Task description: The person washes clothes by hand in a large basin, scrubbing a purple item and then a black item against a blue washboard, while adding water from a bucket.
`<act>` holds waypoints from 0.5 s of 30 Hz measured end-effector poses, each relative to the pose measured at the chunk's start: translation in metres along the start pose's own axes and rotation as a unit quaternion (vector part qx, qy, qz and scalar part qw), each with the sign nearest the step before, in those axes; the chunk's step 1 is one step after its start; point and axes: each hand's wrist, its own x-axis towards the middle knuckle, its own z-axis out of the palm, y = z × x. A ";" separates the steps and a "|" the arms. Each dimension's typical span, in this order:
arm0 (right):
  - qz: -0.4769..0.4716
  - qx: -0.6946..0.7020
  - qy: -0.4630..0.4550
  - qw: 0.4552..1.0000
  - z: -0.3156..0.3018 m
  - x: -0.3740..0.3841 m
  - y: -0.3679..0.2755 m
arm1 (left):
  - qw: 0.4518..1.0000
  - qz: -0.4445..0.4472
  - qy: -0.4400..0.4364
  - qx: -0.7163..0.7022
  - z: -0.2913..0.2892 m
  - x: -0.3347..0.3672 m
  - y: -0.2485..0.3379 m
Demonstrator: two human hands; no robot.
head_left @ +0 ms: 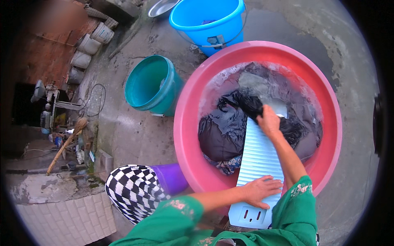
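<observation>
A light blue ridged washboard [259, 158] leans in a large pink tub [189, 135], its top end toward me over the near rim. My left hand [262, 191] lies flat across the board's upper part, fingers stretched out. My right hand [269, 121] is closed on a wet black garment [246, 102] at the board's lower end. Soapy water and dark soaked clothes [223, 139] fill the tub around it. A patterned cloth edge [225, 165] shows left of the board.
A bright blue bucket [207, 35] with a wire handle stands beyond the tub. A teal bucket [150, 88] is at its left. Nearer are a purple object [170, 178] and black-and-white checked fabric [133, 188]. A broom [67, 143] and white pails [88, 45] are farther left.
</observation>
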 end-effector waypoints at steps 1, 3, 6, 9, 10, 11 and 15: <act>-0.005 0.024 -0.027 0.999 -0.001 -0.005 -0.014 | 1.000 -0.006 -0.011 0.010 0.000 0.001 -0.001; -0.045 0.072 -0.069 0.994 0.004 -0.021 -0.040 | 0.998 -0.029 -0.061 0.016 0.001 0.008 -0.001; -0.192 0.140 -0.114 0.965 0.021 -0.021 -0.052 | 0.999 -0.028 -0.010 0.022 0.004 -0.002 -0.007; -0.204 -0.090 -0.163 0.961 -0.020 -0.007 -0.028 | 0.999 -0.028 0.004 0.032 -0.003 -0.001 -0.006; -0.188 -0.062 -0.095 0.975 -0.022 -0.010 -0.001 | 0.999 -0.024 -0.007 0.038 -0.011 0.005 -0.006; -0.230 -0.031 -0.040 0.972 -0.015 -0.033 0.018 | 0.999 -0.027 -0.011 0.031 -0.002 0.007 -0.003; -0.258 0.082 -0.079 0.959 -0.035 -0.119 0.009 | 0.998 -0.053 -0.020 0.038 0.004 0.004 0.000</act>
